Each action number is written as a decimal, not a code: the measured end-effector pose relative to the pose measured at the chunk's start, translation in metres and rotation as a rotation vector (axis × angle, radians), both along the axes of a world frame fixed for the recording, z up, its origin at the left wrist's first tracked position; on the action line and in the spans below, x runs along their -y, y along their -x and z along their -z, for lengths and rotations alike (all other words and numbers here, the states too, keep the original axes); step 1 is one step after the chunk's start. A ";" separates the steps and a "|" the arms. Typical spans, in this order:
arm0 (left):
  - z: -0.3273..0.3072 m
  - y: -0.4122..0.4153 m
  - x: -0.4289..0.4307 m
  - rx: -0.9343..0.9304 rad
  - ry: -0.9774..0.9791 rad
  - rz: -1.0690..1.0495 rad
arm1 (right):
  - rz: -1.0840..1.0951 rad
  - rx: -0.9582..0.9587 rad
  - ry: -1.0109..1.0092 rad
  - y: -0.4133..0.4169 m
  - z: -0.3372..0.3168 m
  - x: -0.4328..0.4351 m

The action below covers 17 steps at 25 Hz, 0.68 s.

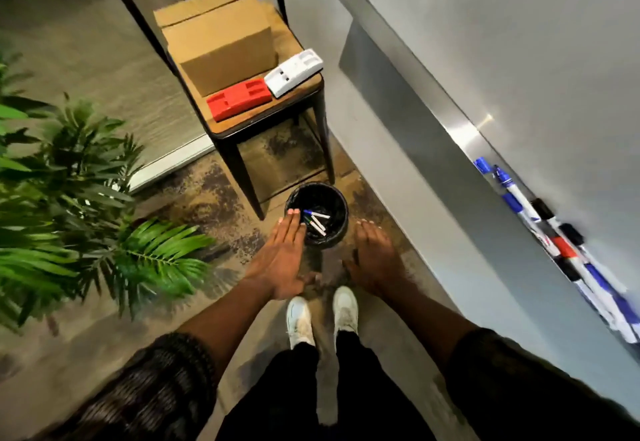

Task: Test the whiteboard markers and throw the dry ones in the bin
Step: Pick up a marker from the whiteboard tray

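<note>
A small round black bin (332,238) stands on the floor below me, and several white markers (316,220) with coloured caps lie inside it. My left hand (282,260) is flat and empty, its fingertips over the bin's left rim. Just right of the bin hovers my right hand (375,260), palm down, fingers spread, holding nothing. Several markers (554,232) with blue, black and red caps lie on the metal tray (446,104) under the whiteboard at the right.
A wooden stool (301,94) behind the bin carries a cardboard box (221,45), a red holder (239,98) and a white holder (293,71). A leafy plant (86,205) fills the left side. My white shoes (322,319) stand just before the bin.
</note>
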<state>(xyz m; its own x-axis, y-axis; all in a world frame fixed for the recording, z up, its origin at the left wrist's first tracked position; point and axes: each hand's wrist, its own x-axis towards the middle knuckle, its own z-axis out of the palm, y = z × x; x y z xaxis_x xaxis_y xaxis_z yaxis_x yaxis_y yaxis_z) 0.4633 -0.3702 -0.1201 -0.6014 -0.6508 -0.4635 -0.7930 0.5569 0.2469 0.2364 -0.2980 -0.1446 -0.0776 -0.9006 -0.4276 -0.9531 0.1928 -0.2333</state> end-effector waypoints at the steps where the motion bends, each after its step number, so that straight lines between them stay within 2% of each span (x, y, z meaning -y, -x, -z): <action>1: -0.007 0.004 -0.001 -0.010 -0.003 0.013 | 0.010 0.001 0.002 -0.001 -0.007 -0.006; 7: -0.044 0.041 -0.010 -0.031 0.064 0.233 | 0.178 -0.023 0.112 0.009 -0.050 -0.054; 17: -0.072 0.146 -0.041 -0.120 0.173 0.700 | 0.659 -0.186 0.265 0.056 -0.094 -0.155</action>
<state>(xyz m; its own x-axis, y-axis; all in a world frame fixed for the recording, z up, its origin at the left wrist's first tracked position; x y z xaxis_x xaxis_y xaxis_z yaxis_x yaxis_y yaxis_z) 0.3174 -0.3290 -0.0476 -0.9436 -0.1526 -0.2937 -0.2094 0.9625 0.1726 0.1801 -0.1430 -0.0504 -0.6890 -0.7132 -0.1288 -0.6870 0.6994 -0.1971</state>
